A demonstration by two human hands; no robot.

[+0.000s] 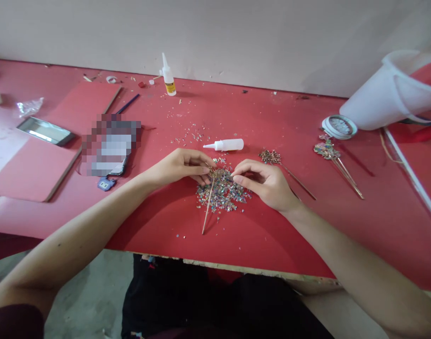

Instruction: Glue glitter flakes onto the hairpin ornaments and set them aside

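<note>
My left hand [192,165] pinches the ornamental head of a gold hairpin [208,205], whose stem slants down toward the table's front edge. Under and around it spreads a pile of iridescent shell flakes [225,193]. Over the pile's right side, my right hand [263,181] has its thumb and index finger pressed together; anything between them is too small to make out. A white glue bottle [231,144] lies on its side just behind the pile. To the right of my right hand rests another metal hairpin [271,157] with a bare openwork head.
A second glue bottle [168,80] stands near the wall. At the right are a flake-covered hairpin [326,149], a small round container [339,127] and a tipped white bucket [378,101]. At the left lie a phone [118,146], a dark-framed case [45,131] and red boards [35,169].
</note>
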